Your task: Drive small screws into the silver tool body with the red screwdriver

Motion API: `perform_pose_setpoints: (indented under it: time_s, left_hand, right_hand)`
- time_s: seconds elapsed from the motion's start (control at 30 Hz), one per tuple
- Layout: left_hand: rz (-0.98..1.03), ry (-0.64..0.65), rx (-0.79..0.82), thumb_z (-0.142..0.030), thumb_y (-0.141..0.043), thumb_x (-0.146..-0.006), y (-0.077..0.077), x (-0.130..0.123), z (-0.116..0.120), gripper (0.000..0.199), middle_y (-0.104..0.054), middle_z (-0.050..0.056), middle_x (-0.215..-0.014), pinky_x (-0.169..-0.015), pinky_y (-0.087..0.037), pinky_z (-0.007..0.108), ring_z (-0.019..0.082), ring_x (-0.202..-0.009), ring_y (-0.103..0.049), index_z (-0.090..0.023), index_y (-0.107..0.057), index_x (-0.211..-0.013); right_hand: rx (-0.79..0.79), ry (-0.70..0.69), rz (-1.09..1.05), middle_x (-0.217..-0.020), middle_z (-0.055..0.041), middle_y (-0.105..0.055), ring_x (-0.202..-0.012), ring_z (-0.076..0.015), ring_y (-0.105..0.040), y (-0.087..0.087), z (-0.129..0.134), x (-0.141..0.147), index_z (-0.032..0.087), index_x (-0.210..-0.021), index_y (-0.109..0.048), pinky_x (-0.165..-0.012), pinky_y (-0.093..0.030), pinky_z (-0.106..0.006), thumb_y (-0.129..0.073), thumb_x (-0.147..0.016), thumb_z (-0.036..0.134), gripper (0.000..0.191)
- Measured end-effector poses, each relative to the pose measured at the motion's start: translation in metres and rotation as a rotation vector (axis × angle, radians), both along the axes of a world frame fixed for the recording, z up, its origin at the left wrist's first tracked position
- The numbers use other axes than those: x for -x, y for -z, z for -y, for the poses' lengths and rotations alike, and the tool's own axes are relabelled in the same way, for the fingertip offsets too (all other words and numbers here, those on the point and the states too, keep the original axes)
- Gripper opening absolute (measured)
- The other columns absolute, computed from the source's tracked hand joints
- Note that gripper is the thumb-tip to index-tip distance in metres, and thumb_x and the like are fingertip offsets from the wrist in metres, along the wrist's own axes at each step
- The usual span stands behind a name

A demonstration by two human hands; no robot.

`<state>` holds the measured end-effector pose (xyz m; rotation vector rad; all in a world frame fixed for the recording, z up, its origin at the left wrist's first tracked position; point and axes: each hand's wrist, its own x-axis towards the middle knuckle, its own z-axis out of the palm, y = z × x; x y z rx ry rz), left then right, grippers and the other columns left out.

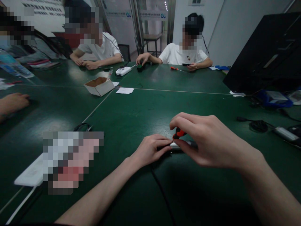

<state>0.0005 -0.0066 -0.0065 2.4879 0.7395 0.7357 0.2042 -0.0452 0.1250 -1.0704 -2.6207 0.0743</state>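
Observation:
My right hand is closed round the orange-and-black handle of a screwdriver, fingers curled over its top. Its shaft is mostly hidden, and its tip I cannot make out. Below it, low on the table, is a slim white-and-grey device, partly covered by my right thumb. My left hand pinches the left end of that device between thumb and fingers. From under my left hand a black cable runs towards the table's near edge.
On the green table, a white power strip lies at the left. Further off are an open small box and a paper slip. A monitor and cables occupy the right. Two people sit opposite; another person's hand rests at left.

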Motion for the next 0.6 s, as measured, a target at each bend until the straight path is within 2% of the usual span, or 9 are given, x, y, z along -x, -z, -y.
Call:
perform_pose_setpoints:
  time_s: [0.13,0.23,0.37,0.47,0.6]
  left_hand:
    - [-0.02,0.004,0.001,-0.028,-0.051,-0.095,-0.0007,0.0001,0.0003,0.024,-0.072,0.007,-0.1,-0.078,-0.053,0.029,0.019,-0.091,-0.066,-0.019,-0.073,-0.099]
    - [-0.023,-0.004,-0.012,-0.028,-0.052,-0.095,-0.0005,0.0004,0.0001,0.022,-0.071,0.006,-0.097,-0.076,-0.052,0.029,0.018,-0.088,-0.066,-0.019,-0.073,-0.097]
    - [-0.014,0.011,-0.027,-0.028,-0.052,-0.095,0.0007,0.0005,-0.0004,0.022,-0.071,0.006,-0.094,-0.074,-0.052,0.028,0.018,-0.086,-0.066,-0.019,-0.072,-0.096]
    - [0.001,0.005,-0.014,-0.028,-0.052,-0.096,0.0006,0.0,-0.0002,0.022,-0.071,0.006,-0.095,-0.076,-0.052,0.028,0.018,-0.087,-0.066,-0.019,-0.072,-0.097]
    - [-0.019,-0.005,-0.002,-0.028,-0.052,-0.095,-0.0014,-0.0008,0.0006,0.023,-0.072,0.007,-0.099,-0.078,-0.053,0.029,0.019,-0.09,-0.067,-0.019,-0.073,-0.098]
  right_hand:
    - [0.008,0.019,-0.016,-0.093,-0.0002,-0.058,-0.068,-0.0107,-0.051,0.0028,-0.0017,-0.0003,0.018,-0.102,-0.048,-0.054,-0.031,-0.023,-0.051,-0.088,0.015,0.014]
    - [-0.064,0.061,0.032,-0.092,-0.0003,-0.059,-0.068,-0.0123,-0.053,0.0049,-0.0031,-0.0011,0.019,-0.103,-0.048,-0.053,-0.029,-0.024,-0.052,-0.092,0.024,0.013]
    - [-0.119,0.101,0.112,-0.079,0.0024,-0.058,-0.061,-0.0131,-0.051,0.0022,-0.0012,-0.0012,0.021,-0.097,-0.051,-0.051,-0.026,-0.026,-0.053,-0.094,0.037,0.016]
    - [-0.076,0.063,0.087,-0.084,0.0012,-0.059,-0.067,-0.0134,-0.052,-0.0011,0.0008,-0.0008,0.02,-0.099,-0.051,-0.053,-0.027,-0.026,-0.055,-0.09,0.028,0.013]
    - [0.022,0.017,0.007,-0.092,-0.0006,-0.058,-0.069,-0.0115,-0.052,-0.001,0.0004,-0.0011,0.018,-0.103,-0.048,-0.053,-0.03,-0.024,-0.053,-0.084,0.015,0.02]
